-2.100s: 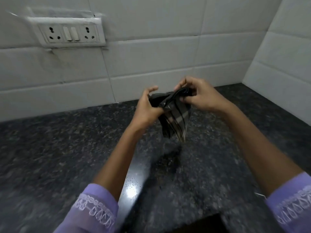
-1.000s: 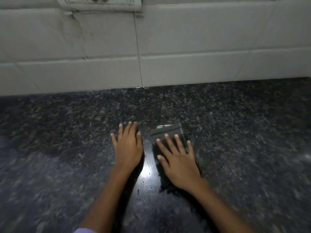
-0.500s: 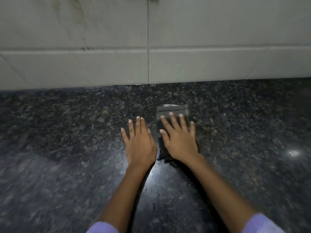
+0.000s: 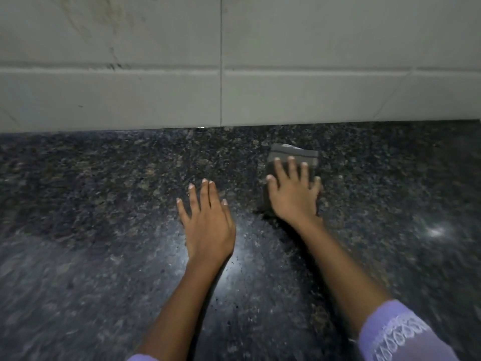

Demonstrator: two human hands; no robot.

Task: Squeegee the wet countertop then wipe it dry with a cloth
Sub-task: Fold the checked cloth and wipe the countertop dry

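A folded dark grey cloth [image 4: 292, 153] lies flat on the black speckled granite countertop [image 4: 104, 204], right of centre and close to the wall. My right hand [image 4: 294, 194] presses down on it with the fingers spread, covering most of the cloth; only its far edge shows. My left hand [image 4: 208, 220] rests flat on the bare stone to the left of the cloth, fingers apart, holding nothing. No squeegee is in sight.
A white tiled wall [image 4: 221, 61] rises along the back edge of the counter. Light glints off the stone near my left wrist [image 4: 229, 272] and at the far right [image 4: 437, 231]. Lilac sleeves cover both forearms at the bottom.
The cloth, held in both hands two seconds ago, now lies on the counter. Since half a second ago my right hand has slid it to the right and further from my left hand.
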